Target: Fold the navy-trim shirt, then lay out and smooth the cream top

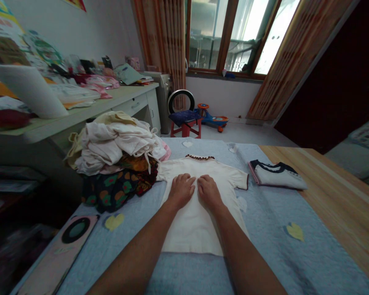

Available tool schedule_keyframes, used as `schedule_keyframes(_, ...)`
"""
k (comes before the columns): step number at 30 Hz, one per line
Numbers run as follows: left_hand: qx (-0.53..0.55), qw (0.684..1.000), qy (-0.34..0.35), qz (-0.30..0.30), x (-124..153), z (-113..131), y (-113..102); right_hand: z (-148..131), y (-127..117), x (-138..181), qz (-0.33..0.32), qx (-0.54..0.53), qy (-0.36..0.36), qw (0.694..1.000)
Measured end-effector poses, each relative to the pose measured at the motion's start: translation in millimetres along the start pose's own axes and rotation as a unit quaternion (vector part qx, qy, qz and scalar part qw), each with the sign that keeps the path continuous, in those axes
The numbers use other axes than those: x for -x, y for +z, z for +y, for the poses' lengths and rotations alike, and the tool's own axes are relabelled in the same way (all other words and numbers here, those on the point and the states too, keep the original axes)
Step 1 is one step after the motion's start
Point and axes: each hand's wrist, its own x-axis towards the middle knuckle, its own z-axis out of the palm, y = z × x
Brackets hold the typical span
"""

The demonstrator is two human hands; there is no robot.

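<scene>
White short-sleeved shirt [195, 223], spread out on a blue cloth [107, 250] directly beneath left hand [181, 190] and right hand [209, 191], both laid palm-down on its upper body, fingers extended, slightly bent. Collar at 12 o'clock, hem at 6, long axis running between them. Surroundings: heaped clothes [117, 143] at 10 o'clock, crowding the nearer sleeve; folded garments [276, 175] at 2; pink phone [57, 254] at 8.

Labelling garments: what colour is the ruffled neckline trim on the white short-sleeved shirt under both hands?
Dark brown ruffled neckline trim, seen best in the head view.
</scene>
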Motion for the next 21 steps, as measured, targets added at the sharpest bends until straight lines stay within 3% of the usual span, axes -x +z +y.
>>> schedule_keyframes(4,0.015,1.000,0.025,-0.003,-0.4,-2.2,5.5,2.7,7.1,2.3,0.010,0.009,-0.014,1.000)
schedule_keyframes(8,0.024,0.999,0.036,-0.018,-0.8,-4.6,8.9,2.2,9.5,5.3,-0.039,0.028,-0.026,0.998)
schedule_keyframes(21,0.020,0.999,0.024,-0.013,0.9,-4.2,10.9,-4.8,2.9,7.1,-0.083,0.058,0.043,0.994)
